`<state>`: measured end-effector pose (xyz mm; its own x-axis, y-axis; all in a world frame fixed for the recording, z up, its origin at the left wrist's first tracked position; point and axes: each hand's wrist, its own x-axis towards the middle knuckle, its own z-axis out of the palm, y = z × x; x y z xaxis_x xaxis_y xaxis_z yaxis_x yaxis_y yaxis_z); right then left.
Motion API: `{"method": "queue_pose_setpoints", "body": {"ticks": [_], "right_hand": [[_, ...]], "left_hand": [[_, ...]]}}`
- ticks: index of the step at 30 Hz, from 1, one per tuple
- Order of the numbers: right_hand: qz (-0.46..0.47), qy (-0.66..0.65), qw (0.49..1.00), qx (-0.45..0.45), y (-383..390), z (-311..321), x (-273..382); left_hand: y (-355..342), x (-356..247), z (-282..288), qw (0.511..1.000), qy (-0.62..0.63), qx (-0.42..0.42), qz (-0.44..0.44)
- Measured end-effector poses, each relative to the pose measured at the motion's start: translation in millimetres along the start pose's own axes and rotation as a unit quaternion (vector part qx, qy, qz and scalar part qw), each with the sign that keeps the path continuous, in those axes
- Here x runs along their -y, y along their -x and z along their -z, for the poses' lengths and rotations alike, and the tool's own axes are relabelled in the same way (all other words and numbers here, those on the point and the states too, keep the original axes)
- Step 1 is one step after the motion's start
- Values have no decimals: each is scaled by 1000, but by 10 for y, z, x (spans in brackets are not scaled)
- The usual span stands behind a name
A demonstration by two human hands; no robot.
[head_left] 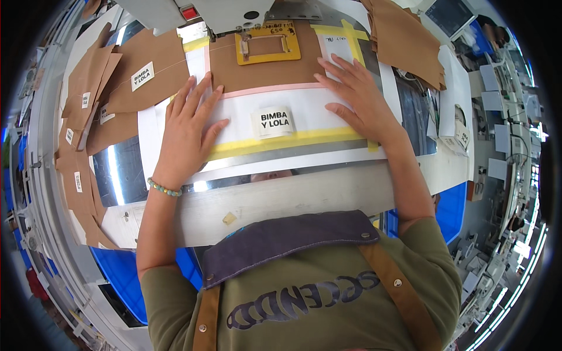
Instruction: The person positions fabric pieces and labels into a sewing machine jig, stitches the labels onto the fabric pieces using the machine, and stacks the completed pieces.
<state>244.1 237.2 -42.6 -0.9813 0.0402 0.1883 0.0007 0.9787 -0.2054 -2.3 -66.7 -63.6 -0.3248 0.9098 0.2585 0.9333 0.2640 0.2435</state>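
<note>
My left hand [191, 126] lies open on a white sheet [231, 114] edged with yellow and pink tape, its fingertips by the left border of a brown panel [263, 76]. My right hand [354, 96] rests open across the sheet's right part, fingers spread near the panel's right border. A white printed label [274, 121] sits on the sheet between my hands. Toward the back, a yellow rectangular frame [245, 54] lies on the brown panel under the grey head of a machine [234, 14].
Stacked brown pieces with labels [85, 88] cover the table's left; another brown stack [404, 41] lies at back right, near papers and small tools [453, 128]. The white table edge [293, 205] runs before me. Blue bins [453, 216] sit below. A monitor [445, 17] stands at back right.
</note>
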Motion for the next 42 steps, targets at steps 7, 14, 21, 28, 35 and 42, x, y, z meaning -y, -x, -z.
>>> {"method": "queue_pose_setpoints", "body": {"ticks": [7, 14, 21, 28, 35, 42], "right_hand": [[85, -99, 988, -82, -107, 106, 453], [117, -111, 983, -86, -333, -101, 687], [171, -6, 979, -113, -368, -99, 671], [142, 4, 974, -177, -525, -35, 627], [126, 146, 951, -242, -997, -99, 263], [100, 237, 957, -135, -1213, -457, 139]], "left_hand": [[-24, -206, 202, 990, 138, -38, -6], [-90, -524, 73, 967, 252, -18, -23], [-140, -462, -34, 978, 201, 2, -60], [-140, -474, 72, 971, 235, -3, -43], [-273, -313, 181, 980, 173, -91, -44], [-572, -219, -26, 993, 66, -42, -88]]}}
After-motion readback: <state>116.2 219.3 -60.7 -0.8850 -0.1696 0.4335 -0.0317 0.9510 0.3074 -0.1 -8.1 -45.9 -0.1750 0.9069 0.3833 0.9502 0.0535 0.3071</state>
